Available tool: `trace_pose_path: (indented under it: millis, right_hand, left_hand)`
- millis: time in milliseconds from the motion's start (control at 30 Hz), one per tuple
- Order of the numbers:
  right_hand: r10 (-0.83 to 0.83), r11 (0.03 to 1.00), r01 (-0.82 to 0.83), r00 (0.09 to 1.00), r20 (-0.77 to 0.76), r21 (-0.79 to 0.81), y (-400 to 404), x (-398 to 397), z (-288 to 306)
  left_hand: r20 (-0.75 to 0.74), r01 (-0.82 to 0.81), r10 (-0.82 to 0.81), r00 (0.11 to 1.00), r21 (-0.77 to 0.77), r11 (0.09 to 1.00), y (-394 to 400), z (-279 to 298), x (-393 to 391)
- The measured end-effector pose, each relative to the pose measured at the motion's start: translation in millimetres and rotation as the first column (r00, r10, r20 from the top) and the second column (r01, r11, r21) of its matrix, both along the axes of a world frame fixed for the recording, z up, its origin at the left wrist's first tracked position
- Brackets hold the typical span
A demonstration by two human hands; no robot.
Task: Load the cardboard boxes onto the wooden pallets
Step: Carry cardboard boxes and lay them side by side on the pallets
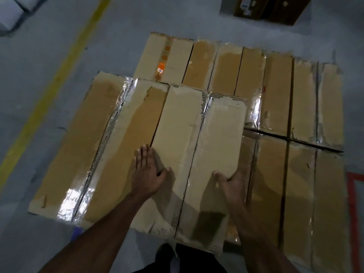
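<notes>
Floor (59, 26): grey concrete, fills most of the frame. Yellow painted line (49, 91) runs diagonally from 12 o'clock down to 9 o'clock. Red floor marking (352, 186) at the 3–4 o'clock edge.

Lower layer of cardboard boxes (275, 95): long, narrow, taped, laid side by side in rows, covering the centre out to 3 and 5 o'clock. Clear tape glares on several seams. No pallet wood visible under them, can't tell what they sit on.

Upper group of boxes (102, 144): sits higher and nearer the camera, spanning 9 o'clock to centre and overlapping the lower layer's left part. One orange sticker (160, 67) on a lower-layer box at 12 o'clock of this group.

Dark cartons (275, 8) at 1 o'clock, well apart on the floor. Pale blurred objects (9, 12) at the 10–11 o'clock corner, can't identify.

Rightmost upper box (216, 144): both hands are on it, near its camera-side end.

Left hand (146, 172): flat on top, fingers straight and together pointing to 12, thumb spread toward 3. Pressing, not gripping.

Right hand (229, 183): at the box's right edge; thumb on the top face pointing to 9, fingers go over the edge and out of sight. Looks like a hold on that edge, fingers not visible to confirm.

Dark shoe (167, 253) at 6 o'clock, just below the box end.
</notes>
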State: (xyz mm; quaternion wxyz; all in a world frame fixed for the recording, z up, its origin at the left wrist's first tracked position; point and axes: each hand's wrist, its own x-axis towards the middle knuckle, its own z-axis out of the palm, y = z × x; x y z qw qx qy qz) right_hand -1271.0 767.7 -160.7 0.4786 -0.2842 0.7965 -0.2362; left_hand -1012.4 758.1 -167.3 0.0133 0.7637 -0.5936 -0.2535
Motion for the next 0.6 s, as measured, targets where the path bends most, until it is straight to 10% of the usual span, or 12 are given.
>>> trace_pose_path:
  millis: [400,600]
  right_hand:
    - [0.097,0.993,-0.106,0.983,-0.153,-0.054,-20.4,12.3,-9.6]
    - [0.384,0.875,-0.482,0.736,-0.558,-0.033,-95.2,33.9,-19.6]
  left_hand:
    - [0.199,0.087,-0.077,0.977,-0.041,0.995,-0.7,-18.8,-3.5]
    - [0.221,0.183,-0.156,0.963,-0.105,0.977,-42.7,-26.3,11.3]
